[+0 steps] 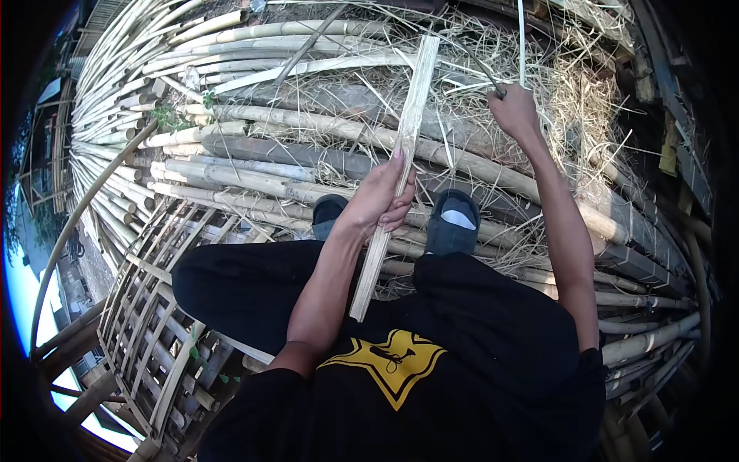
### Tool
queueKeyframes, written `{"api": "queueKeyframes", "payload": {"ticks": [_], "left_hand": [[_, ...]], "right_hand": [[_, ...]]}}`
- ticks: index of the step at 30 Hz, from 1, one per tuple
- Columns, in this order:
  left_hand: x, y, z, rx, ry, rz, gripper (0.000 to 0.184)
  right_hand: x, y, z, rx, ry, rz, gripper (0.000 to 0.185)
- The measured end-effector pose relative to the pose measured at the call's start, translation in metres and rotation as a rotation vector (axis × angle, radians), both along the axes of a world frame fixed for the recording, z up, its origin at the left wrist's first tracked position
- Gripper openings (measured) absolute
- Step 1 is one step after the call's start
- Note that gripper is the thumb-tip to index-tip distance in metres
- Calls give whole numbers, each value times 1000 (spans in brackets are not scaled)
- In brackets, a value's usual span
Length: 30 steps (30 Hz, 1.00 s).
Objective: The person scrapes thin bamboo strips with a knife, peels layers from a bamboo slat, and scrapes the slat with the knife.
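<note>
My left hand [382, 192] is wrapped around a split bamboo strip [416, 100], pale and flat, which slants from near my lap up and away from me. Its lower end comes close to my black shirt with the yellow star print. Farther to the right, my right hand [514, 112] is closed around a knife-like tool [488, 74]. The thin dark part of that tool points up and to the left, apart from the strip. Its handle is mostly covered by my fingers.
Bamboo poles [269, 115] lie stacked under and around my feet, fanning out at left. Loose shavings [573, 123] cover the ground on the right. A woven bamboo lattice [154, 316] stands at lower left. My dark shoes [453, 223] rest among the poles.
</note>
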<state>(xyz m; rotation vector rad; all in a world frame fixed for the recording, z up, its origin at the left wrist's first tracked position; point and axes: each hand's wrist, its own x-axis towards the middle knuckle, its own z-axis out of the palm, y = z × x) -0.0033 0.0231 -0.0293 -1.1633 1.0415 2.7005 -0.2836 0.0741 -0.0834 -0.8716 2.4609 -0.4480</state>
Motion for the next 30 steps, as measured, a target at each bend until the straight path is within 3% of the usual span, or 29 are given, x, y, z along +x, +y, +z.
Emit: {"api": "queueKeyframes", "payload": {"ticks": [4, 9, 15, 17, 18, 21, 23, 25, 26, 28, 29, 30], "left_hand": [[0, 2, 0, -30, -30, 29, 41], [4, -1, 0, -19, -17, 28, 40], [5, 2, 0, 82, 11, 0, 39], [3, 4, -2, 86, 20, 18, 38], [3, 4, -1, 77, 20, 28, 39], [8, 6, 13, 99, 43, 5, 39], [14, 9, 21, 52, 62, -166, 40], [10, 7, 21, 47, 67, -139, 40], [6, 5, 18, -43, 7, -99, 41], [0, -1, 8, -249, -105, -54, 43], [-2, -2, 7, -240, -109, -51, 43], [-4, -5, 7, -447, -226, -98, 44]], "right_hand": [[69, -2, 8, -92, -86, 391, 27], [95, -5, 16, -97, -249, 362, 25], [87, -5, 10, -44, -194, 406, 25], [72, -12, 5, 10, -57, 393, 27], [63, -17, 2, 36, 10, 382, 28], [-1, -22, -8, 46, 2, -55, 29], [-51, -7, -15, 0, 107, -246, 31], [-73, 9, -3, -11, 134, -255, 34], [-73, 14, 3, -7, 139, -255, 34], [-52, 23, 24, -253, 22, -216, 40], [-40, 25, 27, -340, 43, -98, 44], [-17, 21, 52, -302, -22, -6, 40]]}}
